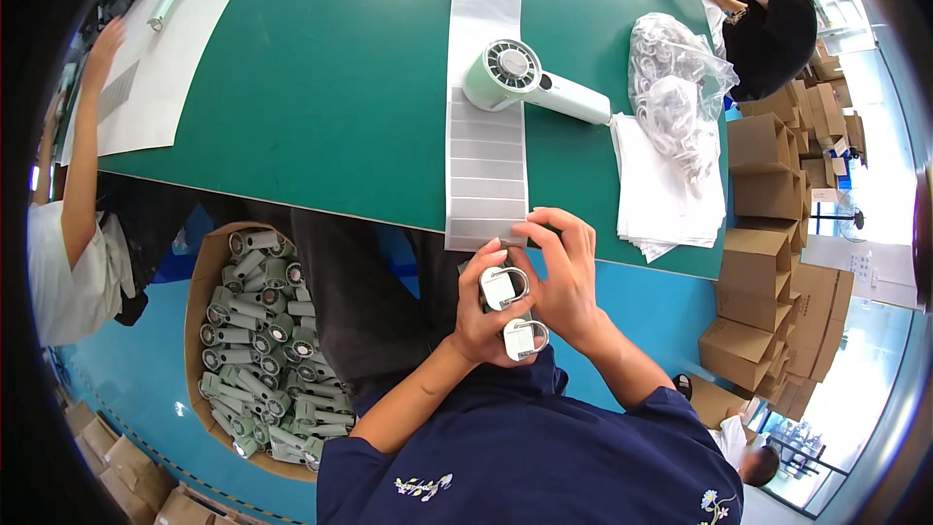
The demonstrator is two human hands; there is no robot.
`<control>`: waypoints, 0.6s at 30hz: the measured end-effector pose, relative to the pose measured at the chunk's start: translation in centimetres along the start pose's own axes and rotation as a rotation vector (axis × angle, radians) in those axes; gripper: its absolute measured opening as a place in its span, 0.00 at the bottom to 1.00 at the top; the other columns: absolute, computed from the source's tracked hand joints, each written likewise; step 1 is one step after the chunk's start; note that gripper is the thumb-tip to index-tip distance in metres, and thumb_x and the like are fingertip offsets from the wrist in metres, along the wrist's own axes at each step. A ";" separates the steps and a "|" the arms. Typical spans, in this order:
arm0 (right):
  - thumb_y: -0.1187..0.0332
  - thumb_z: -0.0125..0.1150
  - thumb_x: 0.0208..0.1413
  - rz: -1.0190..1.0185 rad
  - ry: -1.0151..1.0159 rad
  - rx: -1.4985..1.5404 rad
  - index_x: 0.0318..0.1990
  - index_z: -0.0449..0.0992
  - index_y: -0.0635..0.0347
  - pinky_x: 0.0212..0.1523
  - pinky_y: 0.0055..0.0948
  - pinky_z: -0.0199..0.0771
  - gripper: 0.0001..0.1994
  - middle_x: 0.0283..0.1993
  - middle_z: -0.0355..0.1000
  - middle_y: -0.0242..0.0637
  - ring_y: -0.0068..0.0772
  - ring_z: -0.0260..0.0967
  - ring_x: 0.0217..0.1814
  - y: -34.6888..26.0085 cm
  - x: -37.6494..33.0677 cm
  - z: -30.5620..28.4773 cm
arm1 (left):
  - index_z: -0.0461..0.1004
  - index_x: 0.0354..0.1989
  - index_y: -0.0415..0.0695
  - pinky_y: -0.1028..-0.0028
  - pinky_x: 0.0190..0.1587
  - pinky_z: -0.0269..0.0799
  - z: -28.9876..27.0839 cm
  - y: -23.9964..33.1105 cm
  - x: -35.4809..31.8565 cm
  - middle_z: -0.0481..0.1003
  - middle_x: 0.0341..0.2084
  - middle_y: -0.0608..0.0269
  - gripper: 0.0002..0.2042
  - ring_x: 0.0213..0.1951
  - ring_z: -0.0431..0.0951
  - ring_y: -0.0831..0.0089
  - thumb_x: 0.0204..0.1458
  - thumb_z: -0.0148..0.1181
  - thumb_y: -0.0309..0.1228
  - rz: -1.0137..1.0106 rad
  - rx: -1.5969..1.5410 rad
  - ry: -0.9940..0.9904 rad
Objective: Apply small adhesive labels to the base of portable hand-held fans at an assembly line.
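Observation:
My left hand (473,321) is wrapped round two pale handheld fans, seen end-on at the table's near edge. The upper fan (497,289) and the lower fan (523,341) each show a light end with a dark loop. My right hand (571,282) is beside them, index finger and thumb closed at the near corner of a long strip of silver-grey labels (486,170). Whether a label is lifted there is too small to tell. Across the strip lies another handheld fan (573,100), its round green head on the labels and its white handle pointing right.
On the green table (321,68), a clear bag of white cords (671,78) rests on white paper sheets (661,204). A carton (199,306) full of fans stands on the floor at left. Other people work at far left and upper right. Cardboard boxes (758,272) stack at right.

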State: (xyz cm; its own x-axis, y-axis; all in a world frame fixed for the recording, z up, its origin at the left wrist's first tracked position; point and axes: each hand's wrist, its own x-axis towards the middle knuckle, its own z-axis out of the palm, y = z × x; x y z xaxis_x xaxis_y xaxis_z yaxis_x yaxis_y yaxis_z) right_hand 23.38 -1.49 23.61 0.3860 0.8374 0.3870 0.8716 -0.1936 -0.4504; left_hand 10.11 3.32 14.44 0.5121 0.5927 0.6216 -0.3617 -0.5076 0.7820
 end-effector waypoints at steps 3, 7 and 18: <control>0.76 0.74 0.46 -0.035 0.076 -0.018 0.44 0.83 0.57 0.55 0.40 0.69 0.16 0.52 0.75 0.35 0.41 0.73 0.55 0.3 -0.4 0.2 | 0.79 0.47 0.50 0.41 0.64 0.67 0.0 0.0 0.1 0.60 0.63 0.34 0.28 0.64 0.65 0.29 0.36 0.79 0.47 0.012 0.019 0.010; 0.77 0.75 0.44 -0.132 0.153 -0.012 0.39 0.85 0.57 0.50 0.39 0.74 0.12 0.46 0.77 0.34 0.41 0.75 0.52 0.7 -0.7 0.5 | 0.78 0.46 0.50 0.42 0.64 0.68 0.1 0.0 0.3 0.61 0.63 0.34 0.27 0.64 0.66 0.29 0.36 0.79 0.45 0.008 -0.004 0.016; 0.82 0.70 0.52 0.177 0.128 0.396 0.41 0.81 0.62 0.51 0.34 0.77 0.10 0.47 0.75 0.40 0.41 0.75 0.51 0.2 -1.4 -1.4 | 0.81 0.44 0.50 0.42 0.63 0.69 0.1 0.3 0.6 0.62 0.62 0.36 0.27 0.64 0.66 0.29 0.32 0.79 0.44 -0.001 -0.013 -0.016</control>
State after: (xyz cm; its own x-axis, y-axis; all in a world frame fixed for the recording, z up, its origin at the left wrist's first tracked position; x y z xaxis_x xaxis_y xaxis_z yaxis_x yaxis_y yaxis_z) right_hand 23.40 -3.42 24.08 0.5746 0.7345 0.3611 0.6153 -0.0966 -0.7824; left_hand 10.41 3.48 15.01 0.5249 0.5833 0.6199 -0.3709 -0.4987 0.7834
